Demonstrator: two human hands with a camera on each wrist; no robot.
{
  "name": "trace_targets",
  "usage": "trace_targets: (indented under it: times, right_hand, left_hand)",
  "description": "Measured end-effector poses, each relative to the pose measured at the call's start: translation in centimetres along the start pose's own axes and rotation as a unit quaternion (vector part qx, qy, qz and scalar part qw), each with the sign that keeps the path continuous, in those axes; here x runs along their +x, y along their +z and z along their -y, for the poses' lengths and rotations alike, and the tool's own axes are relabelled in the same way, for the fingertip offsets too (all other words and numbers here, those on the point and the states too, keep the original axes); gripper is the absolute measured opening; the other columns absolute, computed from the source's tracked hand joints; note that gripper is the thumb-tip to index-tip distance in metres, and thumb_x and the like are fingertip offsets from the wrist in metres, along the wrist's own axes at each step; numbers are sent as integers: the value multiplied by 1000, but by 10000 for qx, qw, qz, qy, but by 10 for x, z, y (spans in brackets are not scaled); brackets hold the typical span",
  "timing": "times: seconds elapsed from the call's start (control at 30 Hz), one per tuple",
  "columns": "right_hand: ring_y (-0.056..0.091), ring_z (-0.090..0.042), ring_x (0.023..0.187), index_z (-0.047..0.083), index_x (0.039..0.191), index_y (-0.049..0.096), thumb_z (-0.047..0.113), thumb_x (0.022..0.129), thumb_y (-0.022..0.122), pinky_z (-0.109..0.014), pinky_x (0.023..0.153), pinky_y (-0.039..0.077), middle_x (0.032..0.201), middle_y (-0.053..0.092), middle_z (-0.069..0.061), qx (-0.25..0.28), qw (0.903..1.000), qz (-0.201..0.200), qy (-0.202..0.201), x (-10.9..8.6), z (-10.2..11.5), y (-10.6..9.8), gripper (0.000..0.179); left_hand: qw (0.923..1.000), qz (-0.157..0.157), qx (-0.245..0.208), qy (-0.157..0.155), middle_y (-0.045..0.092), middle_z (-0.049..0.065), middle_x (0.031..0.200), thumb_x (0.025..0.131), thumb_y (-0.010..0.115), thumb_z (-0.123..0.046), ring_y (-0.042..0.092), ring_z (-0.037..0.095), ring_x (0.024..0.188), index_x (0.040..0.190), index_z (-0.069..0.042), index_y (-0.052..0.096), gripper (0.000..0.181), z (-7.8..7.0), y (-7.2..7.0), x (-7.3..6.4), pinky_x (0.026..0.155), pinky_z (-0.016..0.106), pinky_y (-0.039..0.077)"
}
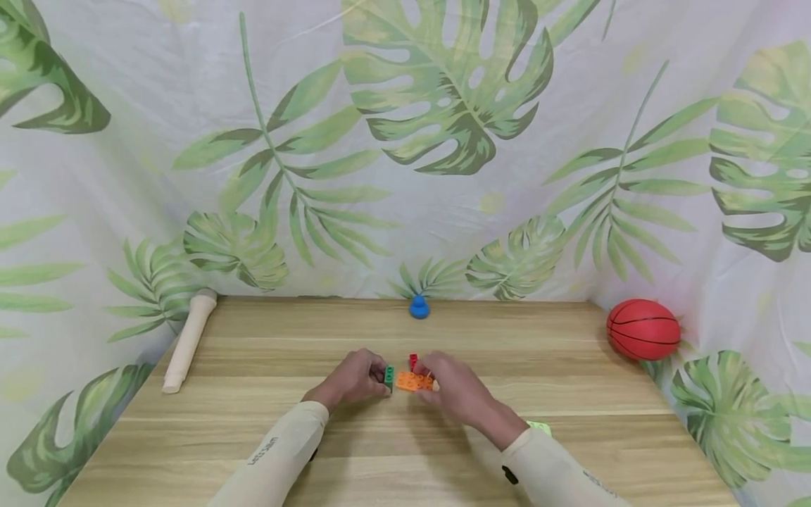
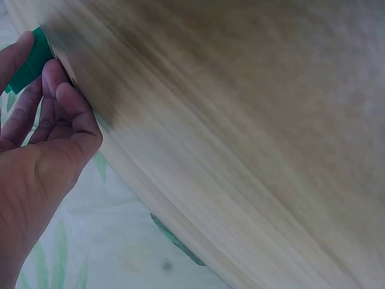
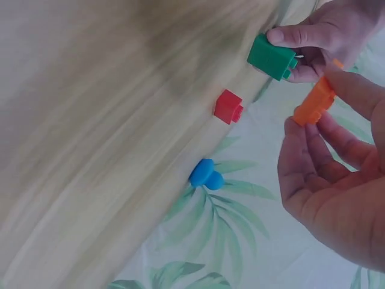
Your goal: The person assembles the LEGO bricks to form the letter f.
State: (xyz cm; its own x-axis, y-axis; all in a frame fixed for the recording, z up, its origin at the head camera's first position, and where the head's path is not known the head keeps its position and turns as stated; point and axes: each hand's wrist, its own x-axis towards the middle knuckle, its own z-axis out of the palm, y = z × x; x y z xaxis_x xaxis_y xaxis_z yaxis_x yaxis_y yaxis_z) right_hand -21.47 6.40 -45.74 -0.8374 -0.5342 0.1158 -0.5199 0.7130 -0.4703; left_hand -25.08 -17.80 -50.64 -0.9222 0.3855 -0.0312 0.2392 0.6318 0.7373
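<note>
My left hand (image 1: 352, 377) pinches a green toy building block (image 1: 389, 377) between thumb and fingers, studs up, low over the wooden table. Just right of it, my right hand (image 1: 459, 389) grips a flat orange building block (image 1: 408, 381) by its right part. In the right wrist view, thumb and fingertips pinch the orange block (image 3: 315, 103) above the table, apart from the green block (image 3: 272, 57). A small red block (image 1: 414, 359) stands on the table just beyond the orange one, held by neither hand; the right wrist view shows the red block (image 3: 227, 107) whole.
A small blue knob-shaped object (image 1: 419, 308) stands near the table's back edge. A red basketball (image 1: 643, 329) sits at the right edge, a pale rod with a wider end (image 1: 190, 341) at the left. A light green piece (image 1: 539, 427) shows behind my right forearm. A leaf-print curtain (image 1: 437, 211) surrounds the table.
</note>
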Motion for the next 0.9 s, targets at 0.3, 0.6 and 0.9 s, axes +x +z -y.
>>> trace_targets:
  times: [0.3,0.6,0.9]
  right_hand:
    - [69,-19,94,10,111,78,19,90,88,-32,84,57,104,76,-3,29,9994,-139,-301,32,4,19,25]
    - [67,-16,97,11,111,81,14,88,89,-32,90,57,107,76,-3,-84,9990,-261,-355,45,4,35,25]
    - [65,-15,94,13,112,82,12,89,88,-30,87,56,106,76,-3,-75,9994,-195,-283,48,0,33,24]
  left_hand:
    - [9998,-59,156,105,74,0,80,80,92,-1,58,9,72,91,-6,78,18,-1,-1,-1,67,21,49]
    - [9994,-175,310,40,66,-4,76,78,93,-5,53,10,70,85,-8,75,19,0,0,-1,64,23,43]
    - [9996,-80,257,-76,64,-5,75,81,92,-7,53,10,69,85,-10,74,18,0,1,0,63,23,43]
